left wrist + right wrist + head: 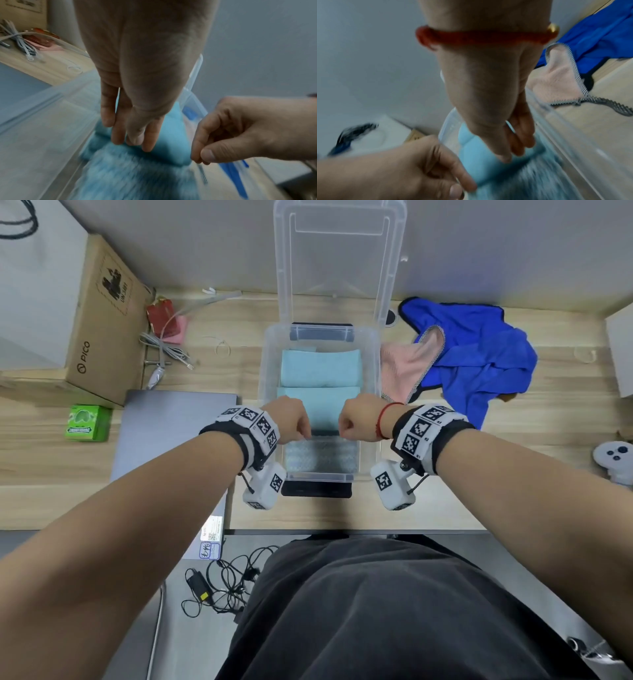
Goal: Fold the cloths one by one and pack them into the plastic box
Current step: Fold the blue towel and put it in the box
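Observation:
A clear plastic box (263, 364) stands mid-table, its lid (339, 251) upright against the wall. Two folded light-blue cloths (320, 368) (322, 402) lie in it. A grey-blue patterned cloth (322, 457) fills the near end. My left hand (305, 436) and right hand (346, 433) hang over the seam between them, fingers pointing down. The left hand (137, 142) has its straight fingertips at the light-blue cloth (169, 142). The right hand (513, 152) touches that cloth's near edge (479, 155). I see nothing pinched in either. An unfolded blue cloth (479, 354) and a pink cloth (404, 364) lie right of the box.
A PICO cardboard box (102, 330), loose cables (164, 354), a green packet (89, 422) and a grey laptop (171, 433) sit on the left. A white controller (613, 460) lies at the right edge. The wrist views are blurred by motion.

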A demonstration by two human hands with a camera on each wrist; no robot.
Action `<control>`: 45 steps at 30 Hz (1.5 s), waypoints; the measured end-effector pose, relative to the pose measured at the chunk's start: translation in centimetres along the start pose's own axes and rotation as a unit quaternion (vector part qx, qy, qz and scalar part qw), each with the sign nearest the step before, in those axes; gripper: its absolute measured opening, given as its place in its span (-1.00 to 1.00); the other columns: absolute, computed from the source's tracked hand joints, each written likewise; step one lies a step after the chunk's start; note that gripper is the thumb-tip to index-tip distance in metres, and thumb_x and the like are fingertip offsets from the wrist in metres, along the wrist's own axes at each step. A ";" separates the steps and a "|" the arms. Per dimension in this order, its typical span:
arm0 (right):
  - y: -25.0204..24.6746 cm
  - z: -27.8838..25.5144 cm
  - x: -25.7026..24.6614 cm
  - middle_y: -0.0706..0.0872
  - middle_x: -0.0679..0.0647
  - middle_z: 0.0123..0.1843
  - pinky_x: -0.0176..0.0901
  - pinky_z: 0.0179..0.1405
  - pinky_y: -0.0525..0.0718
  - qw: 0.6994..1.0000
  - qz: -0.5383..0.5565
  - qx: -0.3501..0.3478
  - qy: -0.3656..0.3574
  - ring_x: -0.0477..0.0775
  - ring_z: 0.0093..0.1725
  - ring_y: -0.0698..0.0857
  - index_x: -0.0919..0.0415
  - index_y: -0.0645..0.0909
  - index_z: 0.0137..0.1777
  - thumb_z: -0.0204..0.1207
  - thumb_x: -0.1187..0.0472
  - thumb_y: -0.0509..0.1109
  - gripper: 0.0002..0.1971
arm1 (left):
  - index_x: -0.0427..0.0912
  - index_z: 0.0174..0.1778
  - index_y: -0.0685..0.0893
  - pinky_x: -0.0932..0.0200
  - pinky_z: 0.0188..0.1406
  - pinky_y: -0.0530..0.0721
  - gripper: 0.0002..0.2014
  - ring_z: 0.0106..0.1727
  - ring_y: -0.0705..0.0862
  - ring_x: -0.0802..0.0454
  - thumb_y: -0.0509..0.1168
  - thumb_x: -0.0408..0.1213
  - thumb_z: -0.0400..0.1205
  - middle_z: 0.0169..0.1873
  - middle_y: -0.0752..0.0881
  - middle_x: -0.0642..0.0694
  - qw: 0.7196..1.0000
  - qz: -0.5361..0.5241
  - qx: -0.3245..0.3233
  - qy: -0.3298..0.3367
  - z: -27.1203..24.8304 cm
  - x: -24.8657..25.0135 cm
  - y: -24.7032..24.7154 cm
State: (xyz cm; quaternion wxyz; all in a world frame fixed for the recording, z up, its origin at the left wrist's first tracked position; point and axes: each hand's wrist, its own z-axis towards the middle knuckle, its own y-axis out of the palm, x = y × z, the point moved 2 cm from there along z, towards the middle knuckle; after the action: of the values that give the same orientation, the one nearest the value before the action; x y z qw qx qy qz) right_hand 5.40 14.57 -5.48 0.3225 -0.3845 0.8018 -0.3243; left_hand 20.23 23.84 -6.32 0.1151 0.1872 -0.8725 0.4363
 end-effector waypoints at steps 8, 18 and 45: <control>-6.5 -6.2 10.0 0.72 -0.16 -0.27 -0.12 0.17 0.58 0.910 0.245 0.301 0.145 -0.08 -0.11 0.66 0.08 0.78 -0.08 0.49 0.16 0.42 -0.89 | 0.01 -0.07 0.76 0.13 -0.01 0.67 -0.88 -0.14 0.70 0.04 0.32 -0.14 0.58 -0.25 0.72 0.08 0.957 -0.158 0.237 -0.060 2.7 3.3 -6.4; 0.8 -12.0 22.9 0.77 0.02 0.00 -0.22 0.00 0.54 0.873 0.290 0.244 0.306 0.06 0.04 0.69 0.15 0.74 0.01 0.52 0.24 0.40 -0.87 | -0.01 -0.05 0.61 0.09 -0.02 0.65 -0.79 -0.09 0.68 -0.05 0.46 -0.11 0.49 -0.20 0.67 0.01 0.968 -0.165 0.177 -0.074 10.1 11.2 -3.6; 6.8 -10.2 33.8 0.38 0.12 0.32 -0.03 -0.26 0.54 0.954 0.144 0.151 0.215 0.25 -0.16 0.55 0.09 0.43 0.30 0.38 0.46 0.36 -0.49 | 0.05 -0.13 0.55 0.06 0.05 0.62 -0.89 -0.09 0.69 0.04 0.37 -0.14 0.52 -0.26 0.72 0.09 0.987 -0.085 0.102 -0.087 19.2 23.9 -0.7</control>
State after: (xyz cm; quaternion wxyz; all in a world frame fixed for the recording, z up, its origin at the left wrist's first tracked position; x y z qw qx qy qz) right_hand -21.97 -7.20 -13.85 0.2401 -0.1332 0.8408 -0.4665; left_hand -1.76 2.58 -8.49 0.0563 0.3090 -0.8110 0.4936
